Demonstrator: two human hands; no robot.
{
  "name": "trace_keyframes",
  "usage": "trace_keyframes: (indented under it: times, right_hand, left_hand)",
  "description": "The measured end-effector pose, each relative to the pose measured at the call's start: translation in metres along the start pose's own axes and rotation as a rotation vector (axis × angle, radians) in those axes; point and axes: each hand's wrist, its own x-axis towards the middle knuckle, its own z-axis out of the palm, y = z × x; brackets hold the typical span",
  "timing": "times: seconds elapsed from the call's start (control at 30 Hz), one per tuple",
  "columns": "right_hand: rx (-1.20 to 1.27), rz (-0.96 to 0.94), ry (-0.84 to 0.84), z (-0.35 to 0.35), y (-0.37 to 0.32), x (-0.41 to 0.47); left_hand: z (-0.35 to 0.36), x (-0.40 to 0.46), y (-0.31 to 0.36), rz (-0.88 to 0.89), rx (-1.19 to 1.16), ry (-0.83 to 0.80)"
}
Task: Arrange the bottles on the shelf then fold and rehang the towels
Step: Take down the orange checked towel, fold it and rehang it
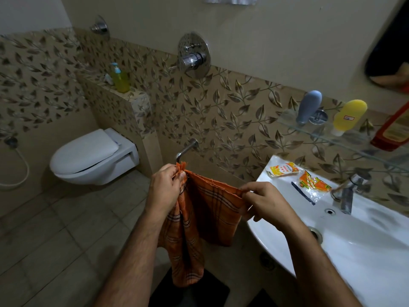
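Note:
An orange checked towel (205, 218) hangs in front of me, held up by its top edge. My left hand (166, 187) pinches one upper corner, and my right hand (263, 200) pinches the other end of that edge. The cloth droops in folds below both hands. On the glass shelf (332, 138) at the right stand a grey-blue bottle (308, 106), a yellow bottle (348, 115) and a red bottle (394, 129) cut off by the frame edge.
A white washbasin (332, 240) with a tap (347, 193) is at the right, with two sachets (283, 169) and a dark stick on its rim. A wall spout (187, 149) juts out behind the towel. A toilet (93, 156) is at the left, a green pump bottle (119, 78) on the ledge.

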Motion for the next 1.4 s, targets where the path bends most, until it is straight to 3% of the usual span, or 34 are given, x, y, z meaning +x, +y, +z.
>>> trace_keyframes:
  times: [0.17,0.27,0.4,0.47,0.73,1.1,1.4]
  right_hand:
    - [0.104,-0.068,0.003,-0.001,0.006,0.0]
    - [-0.086,-0.144,-0.021,-0.003,0.013,0.003]
    - [-0.374,-0.237,0.162,0.001,0.017,0.009]
    - [-0.414,-0.29,0.174,0.0,0.018,0.01]
    - [-0.252,-0.37,0.056,-0.003,0.022,0.005]
    - [-0.394,-0.333,-0.073,-0.009,0.019,0.011]
    - [-0.203,-0.314,0.136,-0.005,0.017,0.007]
  left_hand:
    - [0.0,-0.001,0.0,-0.017,0.021,0.009]
    - [0.001,0.002,-0.004,-0.04,0.029,0.008]
    - [0.003,0.003,-0.004,-0.065,0.014,-0.019]
    - [0.004,0.003,-0.003,-0.076,0.01,-0.028]
    - [0.004,0.005,-0.005,-0.099,0.014,-0.063]
    - [0.005,0.012,-0.005,-0.085,0.036,-0.051]
    - [0.005,0.015,-0.009,-0.065,0.066,-0.053]
